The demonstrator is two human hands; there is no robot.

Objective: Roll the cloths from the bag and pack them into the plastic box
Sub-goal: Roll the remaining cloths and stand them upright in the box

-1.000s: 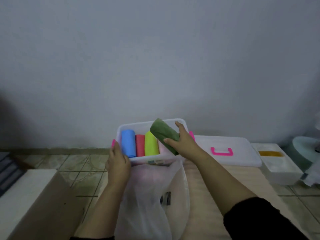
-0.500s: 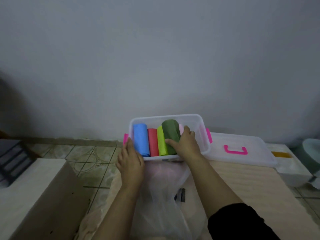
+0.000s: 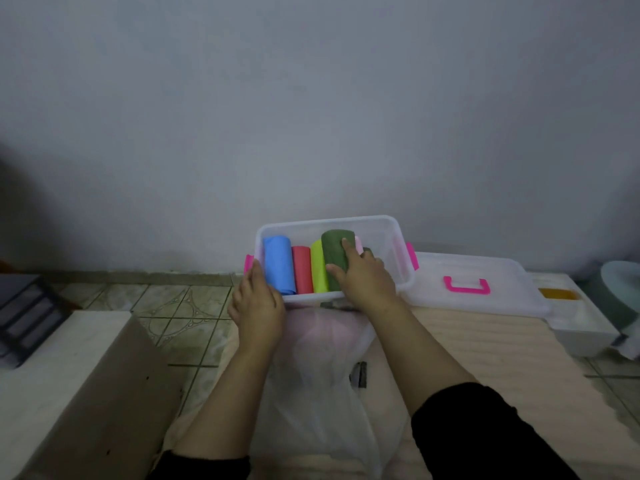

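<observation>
A clear plastic box (image 3: pixel 388 226) with pink latches stands against the wall. Inside lie rolled cloths side by side: blue (image 3: pixel 278 263), red (image 3: pixel 302 273), lime (image 3: pixel 318 271) and dark green (image 3: pixel 334 252), with a bit of pink roll (image 3: pixel 358 243) behind. My right hand (image 3: pixel 365 277) lies on the dark green roll, thumb on its left side and fingers over its top. My left hand (image 3: pixel 256 301) rests against the box's near left corner. A translucent plastic bag (image 3: pixel 322 372) lies in front of the box between my arms.
The box's clear lid (image 3: pixel 485 296) with a pink handle lies to the right. Beyond it sits a white tub (image 3: pixel 585 327) with something yellow inside. A cardboard box (image 3: pixel 69 386) stands at the left, dark drawers (image 3: pixel 24 317) further left. Tiled floor shows between.
My right hand carried the dark green roll down from above the box and set it in beside the lime roll. The camera view shifted; my left hand stayed at the box's corner.
</observation>
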